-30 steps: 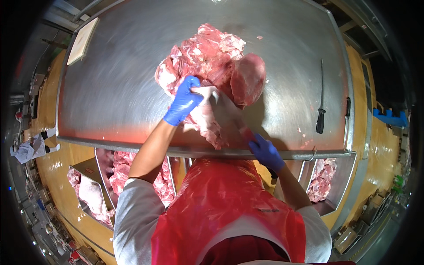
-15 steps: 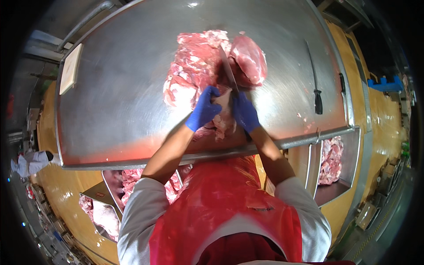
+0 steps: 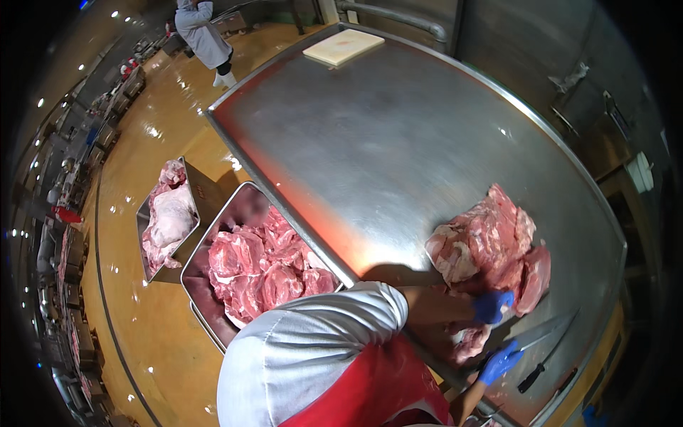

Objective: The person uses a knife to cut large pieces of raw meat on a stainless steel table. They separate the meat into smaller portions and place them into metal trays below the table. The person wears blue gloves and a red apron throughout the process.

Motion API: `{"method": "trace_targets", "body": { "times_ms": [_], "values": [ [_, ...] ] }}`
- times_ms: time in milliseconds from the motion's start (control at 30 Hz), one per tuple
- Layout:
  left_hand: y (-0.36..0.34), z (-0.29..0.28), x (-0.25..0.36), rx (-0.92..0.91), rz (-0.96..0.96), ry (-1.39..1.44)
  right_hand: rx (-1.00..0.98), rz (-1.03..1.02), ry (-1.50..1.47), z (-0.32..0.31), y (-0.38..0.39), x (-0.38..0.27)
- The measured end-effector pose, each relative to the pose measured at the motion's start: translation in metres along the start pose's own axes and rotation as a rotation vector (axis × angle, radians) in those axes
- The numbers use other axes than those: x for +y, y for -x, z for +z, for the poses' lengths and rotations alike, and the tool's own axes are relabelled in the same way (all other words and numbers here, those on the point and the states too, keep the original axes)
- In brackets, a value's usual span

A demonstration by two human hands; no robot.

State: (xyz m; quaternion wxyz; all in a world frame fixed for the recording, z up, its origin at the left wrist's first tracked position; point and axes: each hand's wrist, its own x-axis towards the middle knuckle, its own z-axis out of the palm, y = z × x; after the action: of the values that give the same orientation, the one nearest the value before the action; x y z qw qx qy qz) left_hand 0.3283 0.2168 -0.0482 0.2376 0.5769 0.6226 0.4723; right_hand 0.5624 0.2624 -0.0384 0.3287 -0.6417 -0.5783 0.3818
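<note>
A large slab of raw meat (image 3: 487,235) lies at the right part of the steel table, with a smoother lump of meat (image 3: 533,281) against its side. My left hand (image 3: 491,307), in a blue glove, is over the slab's near end with its fingers curled. What those fingers hold, if anything, is hidden. Below it a smaller, fatty piece of meat (image 3: 471,343) lies by the table edge. My right hand (image 3: 501,362), also gloved in blue, is closed round the handle of a knife (image 3: 539,331). The blade points away to the right, apart from the meat.
A sharpening steel (image 3: 532,378) lies beside the knife on the steel table (image 3: 370,142). A white cutting board (image 3: 344,47) sits at the far edge. On the left stand a bin of meat cuts (image 3: 186,274) and another meat-filled bin (image 3: 186,169). Another person (image 3: 203,32) stands farther off.
The view has swung left, bringing the meat bins and another person into fuller sight. The knife has moved off the meat toward the sharpening steel. My left hand's fingers have curled in.
</note>
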Motion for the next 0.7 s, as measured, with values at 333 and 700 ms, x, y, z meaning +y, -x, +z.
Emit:
{"method": "trace_targets", "body": {
  "times_ms": [333, 700],
  "values": [
    [-0.022, -0.047, 0.006, 0.114, -0.008, -0.741, -0.265, -0.782, 0.305, 0.104, 0.004, -0.010],
    [0.000, -0.067, -0.003, 0.159, -0.190, -0.764, -0.328, -0.487, 0.405, 0.085, -0.067, 0.001]
  ]
}}
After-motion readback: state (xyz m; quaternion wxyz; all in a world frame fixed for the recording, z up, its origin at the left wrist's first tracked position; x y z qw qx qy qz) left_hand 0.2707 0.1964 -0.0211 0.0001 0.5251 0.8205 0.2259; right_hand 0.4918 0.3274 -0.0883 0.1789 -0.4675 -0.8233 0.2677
